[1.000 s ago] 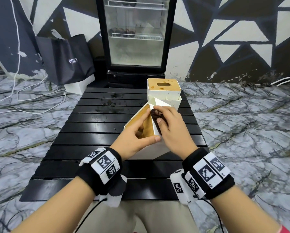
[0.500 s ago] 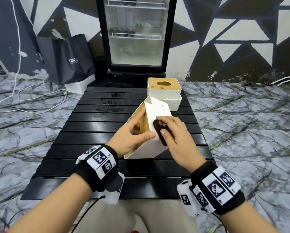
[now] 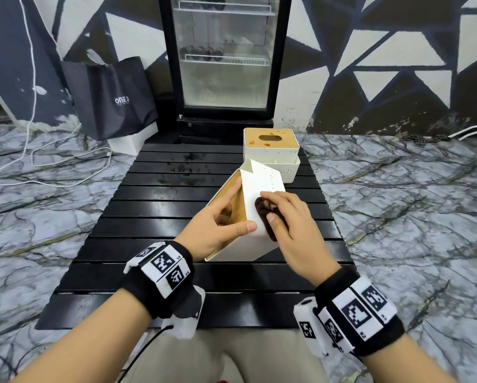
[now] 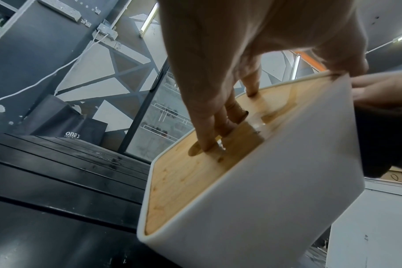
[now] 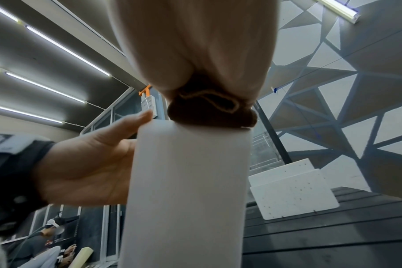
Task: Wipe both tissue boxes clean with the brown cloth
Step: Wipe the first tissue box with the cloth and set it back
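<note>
Fingers of the left hand (image 3: 215,228) hook into the slot of the near tissue box (image 3: 256,217), thumb clamped on its white side. That box stands tipped on the black slatted table (image 3: 149,217), wooden top facing left, long axis running away from the person. Against its right side the right hand (image 3: 292,228) pinches the bunched brown cloth (image 3: 265,217). Beyond sits the second tissue box (image 3: 270,150), upright.

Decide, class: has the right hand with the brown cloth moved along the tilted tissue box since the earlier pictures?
Yes. The right hand and brown cloth slid down the tilted tissue box, away from the far tissue box.
</note>
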Motion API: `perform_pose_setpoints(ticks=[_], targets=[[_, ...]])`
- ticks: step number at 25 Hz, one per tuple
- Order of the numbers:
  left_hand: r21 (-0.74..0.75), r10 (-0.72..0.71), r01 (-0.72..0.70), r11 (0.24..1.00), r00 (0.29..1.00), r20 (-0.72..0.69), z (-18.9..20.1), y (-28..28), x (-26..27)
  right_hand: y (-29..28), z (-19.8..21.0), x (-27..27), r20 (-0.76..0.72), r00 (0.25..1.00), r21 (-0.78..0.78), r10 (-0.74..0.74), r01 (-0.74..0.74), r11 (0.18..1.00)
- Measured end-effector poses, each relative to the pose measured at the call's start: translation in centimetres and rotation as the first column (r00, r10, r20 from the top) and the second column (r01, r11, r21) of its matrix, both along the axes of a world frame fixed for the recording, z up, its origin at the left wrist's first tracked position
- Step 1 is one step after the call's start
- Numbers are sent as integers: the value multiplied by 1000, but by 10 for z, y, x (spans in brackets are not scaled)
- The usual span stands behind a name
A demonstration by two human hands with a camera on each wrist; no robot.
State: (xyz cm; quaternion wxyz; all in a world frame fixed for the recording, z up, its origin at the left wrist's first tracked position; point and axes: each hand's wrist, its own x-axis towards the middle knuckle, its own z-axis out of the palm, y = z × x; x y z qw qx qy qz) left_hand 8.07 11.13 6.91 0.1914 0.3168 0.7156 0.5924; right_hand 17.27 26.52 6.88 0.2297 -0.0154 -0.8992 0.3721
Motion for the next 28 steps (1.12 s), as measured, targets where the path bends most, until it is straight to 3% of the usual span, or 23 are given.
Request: perform_pose_setpoints(ticks=[5, 12, 21, 28], targets=[[-18, -10, 10, 1000, 1000, 2, 4, 3, 3, 2, 12, -22, 23, 998, -3, -60, 61, 998], [-31, -27, 27, 999, 1000, -10, 4, 2, -2, -2, 6, -11, -31, 999, 26, 34, -33, 999], [-60, -58, 55, 997, 997, -51, 3, 5, -4, 5, 18, -39, -23, 997, 16, -70, 70, 997], [-20, -24, 23, 1000, 999, -32, -14, 0, -9, -21, 5, -19, -33, 998, 66, 51, -48, 997]])
